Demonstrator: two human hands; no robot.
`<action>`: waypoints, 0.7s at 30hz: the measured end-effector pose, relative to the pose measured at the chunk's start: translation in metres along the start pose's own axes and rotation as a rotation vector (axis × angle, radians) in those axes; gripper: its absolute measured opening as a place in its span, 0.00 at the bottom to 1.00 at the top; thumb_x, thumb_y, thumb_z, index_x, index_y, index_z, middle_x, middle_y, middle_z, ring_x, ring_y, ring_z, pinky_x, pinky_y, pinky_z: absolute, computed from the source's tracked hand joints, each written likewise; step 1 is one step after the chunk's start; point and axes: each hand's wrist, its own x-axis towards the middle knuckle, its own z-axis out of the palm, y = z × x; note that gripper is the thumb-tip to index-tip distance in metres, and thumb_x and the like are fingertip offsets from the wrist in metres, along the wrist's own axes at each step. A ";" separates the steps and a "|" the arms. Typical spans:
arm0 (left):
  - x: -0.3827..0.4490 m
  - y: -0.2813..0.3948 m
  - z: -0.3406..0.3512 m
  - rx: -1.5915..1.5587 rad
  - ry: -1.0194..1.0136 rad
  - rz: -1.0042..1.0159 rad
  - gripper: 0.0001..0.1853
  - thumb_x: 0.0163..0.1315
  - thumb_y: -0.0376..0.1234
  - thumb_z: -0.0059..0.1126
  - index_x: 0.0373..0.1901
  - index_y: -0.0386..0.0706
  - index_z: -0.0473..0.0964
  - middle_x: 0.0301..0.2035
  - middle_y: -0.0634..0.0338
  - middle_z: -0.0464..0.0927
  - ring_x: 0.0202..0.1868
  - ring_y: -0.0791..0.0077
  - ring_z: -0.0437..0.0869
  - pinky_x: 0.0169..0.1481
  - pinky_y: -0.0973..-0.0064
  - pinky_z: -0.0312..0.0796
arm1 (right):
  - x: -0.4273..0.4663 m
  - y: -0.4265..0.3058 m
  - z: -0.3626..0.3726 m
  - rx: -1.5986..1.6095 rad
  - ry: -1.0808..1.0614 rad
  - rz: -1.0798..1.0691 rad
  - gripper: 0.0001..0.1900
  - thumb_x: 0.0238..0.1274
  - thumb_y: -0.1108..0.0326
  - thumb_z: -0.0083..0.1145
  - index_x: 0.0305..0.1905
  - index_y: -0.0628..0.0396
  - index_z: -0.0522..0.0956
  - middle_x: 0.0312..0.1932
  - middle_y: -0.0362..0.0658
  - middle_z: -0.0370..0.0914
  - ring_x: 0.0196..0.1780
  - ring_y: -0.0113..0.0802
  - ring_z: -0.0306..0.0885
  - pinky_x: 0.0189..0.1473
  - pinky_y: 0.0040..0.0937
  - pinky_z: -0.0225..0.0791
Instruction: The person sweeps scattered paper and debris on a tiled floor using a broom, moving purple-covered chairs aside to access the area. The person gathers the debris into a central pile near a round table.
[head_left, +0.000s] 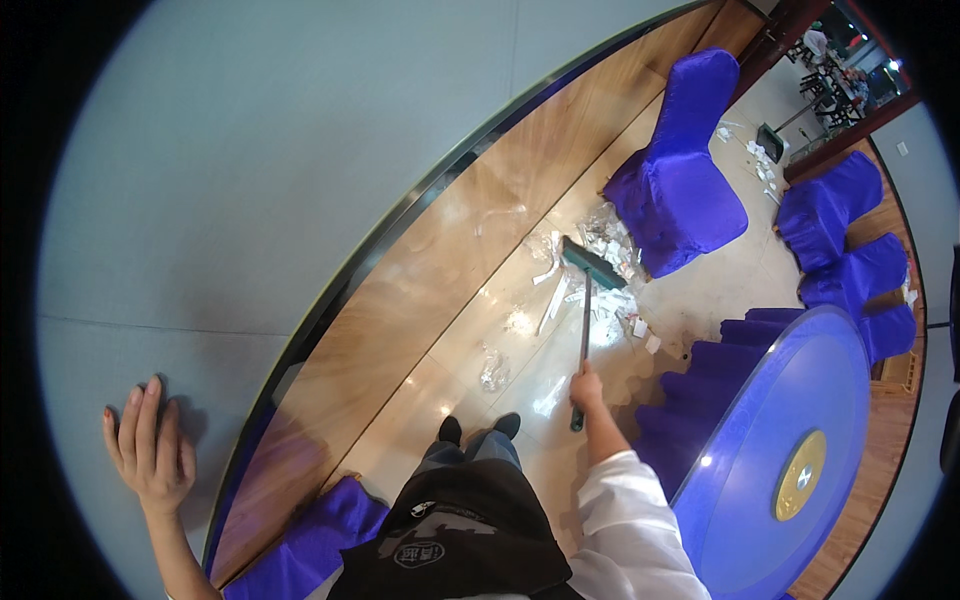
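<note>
My right hand (587, 390) grips the handle of a broom (586, 322) near its end. The dark green broom head (594, 264) rests on the floor, amid a heap of white paper scraps and clear plastic wrappers (611, 304). Part of the heap lies on the far side of the head, against a chair in a purple cover (690, 191). My left hand (156, 450) is raised at the left, fingers spread, against or close to the grey wall (187, 225); whether it touches I cannot tell. It holds nothing.
A round table with a glass turntable (750, 450) and purple cloth stands at my right. Covered chairs (832, 210) line the far wall; another purple cover (322, 540) is behind me at left. A crumpled plastic wrapper (494, 369) lies before my feet. A long-handled dustpan (770, 142) stands near the doorway beside more scraps.
</note>
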 end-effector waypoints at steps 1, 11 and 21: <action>0.008 0.003 0.004 -0.017 0.026 0.002 0.14 0.51 0.25 0.53 0.39 0.41 0.81 0.54 0.57 0.79 0.61 0.63 0.75 0.74 0.57 0.55 | 0.012 0.047 0.023 -0.087 0.093 -0.097 0.26 0.65 0.64 0.46 0.68 0.49 0.63 0.41 0.63 0.80 0.40 0.59 0.82 0.41 0.50 0.76; 0.004 0.004 -0.003 -0.045 0.009 -0.020 0.12 0.50 0.24 0.54 0.36 0.40 0.81 0.55 0.58 0.79 0.62 0.65 0.75 0.73 0.57 0.57 | -0.174 0.136 0.047 -0.299 -0.147 -0.050 0.29 0.68 0.60 0.45 0.73 0.40 0.57 0.36 0.63 0.80 0.29 0.52 0.83 0.33 0.47 0.78; 0.013 0.008 -0.008 -0.099 0.026 -0.011 0.13 0.47 0.22 0.53 0.35 0.39 0.79 0.56 0.57 0.77 0.63 0.65 0.73 0.73 0.56 0.58 | -0.272 0.178 0.026 -0.192 -0.099 -0.038 0.27 0.66 0.60 0.51 0.69 0.42 0.65 0.41 0.60 0.81 0.35 0.53 0.82 0.42 0.46 0.76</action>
